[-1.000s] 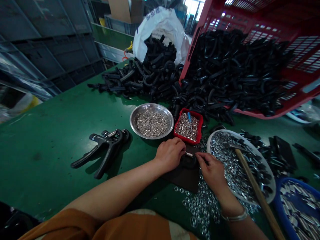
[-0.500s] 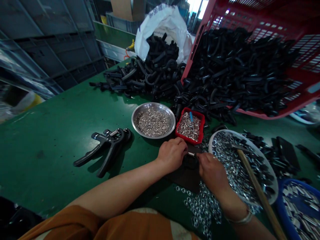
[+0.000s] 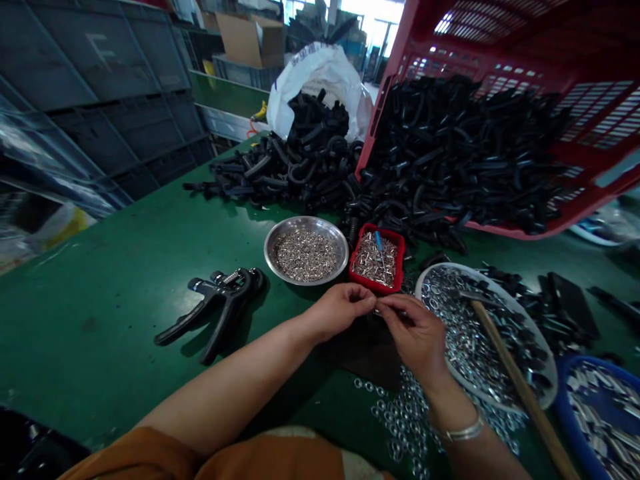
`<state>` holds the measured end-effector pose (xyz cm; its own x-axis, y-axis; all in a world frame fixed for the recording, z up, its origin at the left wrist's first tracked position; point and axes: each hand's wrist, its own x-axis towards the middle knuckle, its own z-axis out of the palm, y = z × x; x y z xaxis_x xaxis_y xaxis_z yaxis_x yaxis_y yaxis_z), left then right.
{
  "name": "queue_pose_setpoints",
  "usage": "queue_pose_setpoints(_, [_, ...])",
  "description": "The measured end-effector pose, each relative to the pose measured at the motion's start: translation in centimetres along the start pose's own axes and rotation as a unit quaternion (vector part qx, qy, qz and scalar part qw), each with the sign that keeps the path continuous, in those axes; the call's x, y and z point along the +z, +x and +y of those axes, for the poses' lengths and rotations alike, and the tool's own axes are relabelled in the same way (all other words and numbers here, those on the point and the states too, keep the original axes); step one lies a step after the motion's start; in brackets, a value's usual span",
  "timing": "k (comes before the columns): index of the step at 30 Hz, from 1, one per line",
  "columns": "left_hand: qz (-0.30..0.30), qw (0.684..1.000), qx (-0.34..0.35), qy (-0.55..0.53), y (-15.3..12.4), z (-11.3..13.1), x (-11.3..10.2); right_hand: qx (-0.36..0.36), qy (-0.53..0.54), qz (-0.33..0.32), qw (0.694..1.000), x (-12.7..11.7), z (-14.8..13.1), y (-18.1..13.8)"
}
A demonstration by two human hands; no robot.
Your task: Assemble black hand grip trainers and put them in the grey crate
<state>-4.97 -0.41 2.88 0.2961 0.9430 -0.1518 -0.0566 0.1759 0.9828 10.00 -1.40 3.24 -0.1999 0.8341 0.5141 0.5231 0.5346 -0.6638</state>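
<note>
My left hand (image 3: 340, 308) and my right hand (image 3: 417, 337) meet fingertip to fingertip just in front of the red tray (image 3: 376, 259) of small metal pins. Both pinch a tiny metal part between them; it is too small to name. Under the hands lies a dark mat (image 3: 367, 353). Left of them rests a black hand-grip assembly (image 3: 220, 303) on the green table (image 3: 125, 267). A round steel dish (image 3: 306, 250) full of small silver pieces stands beside the red tray.
A white bowl (image 3: 545, 393) of washers holds a wooden-handled hammer (image 3: 515, 380). Loose washers (image 3: 400, 420) lie near the front edge. A blue bin (image 3: 600, 413) sits at the right. Black plastic handles (image 3: 450, 160) spill from a tipped red crate (image 3: 600, 120) and a white bag (image 3: 320, 73).
Both hands have lifted off the mat and come together, fingertips now pinching in front of the red tray. The view has tilted slightly.
</note>
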Motion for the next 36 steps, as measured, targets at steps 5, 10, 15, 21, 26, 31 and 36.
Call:
queue_pose_setpoints(5, [0.002, 1.000, 0.022, 0.016, 0.1, 0.6, -0.8, 0.001, -0.063, 0.000, 0.998, -0.2, 0.5, 0.0])
queue_pose_setpoints(10, [0.093, 0.953, 0.127, 0.260, 0.8, -0.2, -2.2, -0.040, -0.215, -0.101, 0.971, 0.2, 1.5, -1.7])
queue_pose_setpoints(15, [0.118, 0.922, 0.136, 0.342, 0.8, -1.0, -2.2, -0.048, -0.284, -0.126, 0.949, 1.0, 2.0, -2.5])
queue_pose_setpoints(21, [0.103, 0.877, 0.116, 0.454, 0.5, -0.8, -2.1, -0.061, -0.298, -0.122, 0.945, 1.3, 1.8, -2.5])
queue_pose_setpoints(26, [0.097, 0.819, 0.109, 0.555, 0.3, -1.2, -1.8, -0.114, -0.383, -0.125, 0.908, 1.6, 1.1, -2.8])
queue_pose_setpoints(31, [0.067, 0.819, 0.120, 0.557, 0.3, -1.4, -1.9, -0.135, -0.305, -0.147, 0.931, 0.7, 1.3, -2.9])
queue_pose_setpoints(36, [0.043, 0.828, 0.173, 0.532, 0.4, -1.0, -1.2, -0.128, -0.252, -0.180, 0.942, -0.7, 1.7, -4.4])
